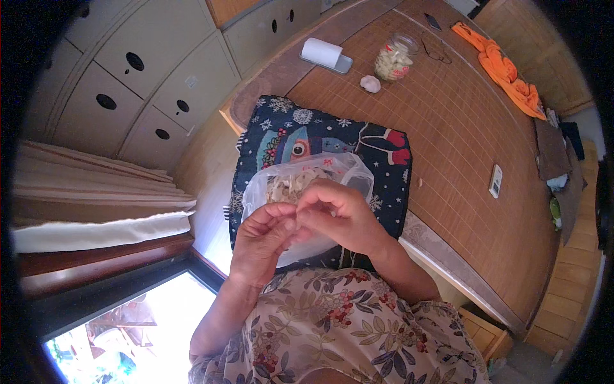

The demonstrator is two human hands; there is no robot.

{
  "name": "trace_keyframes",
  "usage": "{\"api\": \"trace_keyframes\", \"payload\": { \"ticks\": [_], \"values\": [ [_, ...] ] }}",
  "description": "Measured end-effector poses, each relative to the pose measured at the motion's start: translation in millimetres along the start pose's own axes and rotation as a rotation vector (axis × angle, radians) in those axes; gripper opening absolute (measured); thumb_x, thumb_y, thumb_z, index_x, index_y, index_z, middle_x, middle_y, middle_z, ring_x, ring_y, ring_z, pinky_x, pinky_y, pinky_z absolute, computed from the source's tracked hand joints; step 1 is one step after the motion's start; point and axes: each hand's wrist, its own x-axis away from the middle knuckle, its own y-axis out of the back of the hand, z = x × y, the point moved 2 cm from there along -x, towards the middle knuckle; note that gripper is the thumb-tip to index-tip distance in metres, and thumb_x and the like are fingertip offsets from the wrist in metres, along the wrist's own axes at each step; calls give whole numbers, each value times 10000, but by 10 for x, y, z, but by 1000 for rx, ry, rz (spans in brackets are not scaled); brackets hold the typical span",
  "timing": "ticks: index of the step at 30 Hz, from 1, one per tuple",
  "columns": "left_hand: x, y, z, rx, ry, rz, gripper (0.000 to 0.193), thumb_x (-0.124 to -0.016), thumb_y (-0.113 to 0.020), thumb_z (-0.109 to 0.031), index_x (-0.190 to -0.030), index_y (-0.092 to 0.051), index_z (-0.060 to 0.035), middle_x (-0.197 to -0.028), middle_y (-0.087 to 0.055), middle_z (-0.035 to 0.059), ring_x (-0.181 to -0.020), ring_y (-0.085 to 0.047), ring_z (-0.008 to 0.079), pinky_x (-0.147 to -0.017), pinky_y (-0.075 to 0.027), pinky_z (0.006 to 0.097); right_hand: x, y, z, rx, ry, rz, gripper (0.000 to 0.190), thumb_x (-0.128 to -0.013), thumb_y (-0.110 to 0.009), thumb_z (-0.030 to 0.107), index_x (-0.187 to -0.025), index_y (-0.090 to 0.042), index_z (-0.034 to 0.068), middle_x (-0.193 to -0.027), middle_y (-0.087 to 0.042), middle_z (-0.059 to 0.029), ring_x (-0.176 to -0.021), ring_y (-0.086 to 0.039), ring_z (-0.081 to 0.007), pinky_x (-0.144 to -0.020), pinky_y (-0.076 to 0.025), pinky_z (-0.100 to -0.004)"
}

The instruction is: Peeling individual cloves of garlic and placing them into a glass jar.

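My left hand (264, 240) and my right hand (340, 218) meet fingertip to fingertip over a translucent white plastic bag (357, 180). Thumbs and forefingers pinch at a small object that the fingers almost wholly cover, so its kind is not plain. Inside the bag lies a heap of dry, papery garlic skins (288, 187). Beneath the bag spreads a dark blue cloth (393, 192) with snowflakes and a snowman-like figure. Farther off, a glass jar (394, 57) holds many peeled garlic cloves, and a whole garlic bulb (370, 84) sits beside it.
A woven bamboo mat (455, 144) covers the large surface to the right. On it are a paper roll on a grey tray (340, 65), eyeglasses (436, 53), a phone (432, 21), an orange cloth (508, 72) and a white remote control (496, 181). Drawer cabinets (144, 86) stand at left.
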Motion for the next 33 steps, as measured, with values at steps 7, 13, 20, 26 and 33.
{"api": "trace_keyframes", "payload": {
  "ticks": [7,13,20,26,33],
  "values": [
    [-18,-55,-47,-150,-23,-9,269,-877,-607,-23,-1143,-573,-2,-1021,-661,97,-880,-657,166,-778,-546,281,25,-5,65,-278,-220,-2,42,-877,-597,36,-872,-589,-5,-839,-570,-11,-776,-541,-55,-654,-432,-217],
    [16,-9,22,-250,-32,-75,246,-874,-606,-11,-1118,-593,17,-972,-675,105,-800,-668,169,-720,-552,275,38,-32,38,93,16,-69,41,-851,-610,40,-853,-594,3,-809,-583,-45,-754,-559,-101,-648,-443,-258],
    [5,3,37,-317,27,-121,166,-887,-605,-37,-1038,-633,23,-883,-685,125,-759,-669,176,-725,-565,298,59,3,76,256,120,-49,67,-831,-618,65,-864,-588,16,-808,-578,-88,-752,-574,-207,-657,-443,-310],
    [0,45,55,-403,-64,-76,154,-890,-614,-72,-1006,-643,24,-858,-678,109,-748,-644,155,-703,-548,294,66,32,78,252,138,-33,60,-845,-600,61,-884,-577,21,-806,-565,-82,-754,-572,-196,-650,-437,-301],
    [35,22,40,-94,70,91,169,-900,-612,-130,-983,-644,13,-839,-654,85,-738,-639,167,-700,-545,310,57,39,74,-75,-4,94,90,-903,-566,88,-889,-553,1,-800,-573,-46,-759,-560,-116,-663,-441,-265]
  ]
}}
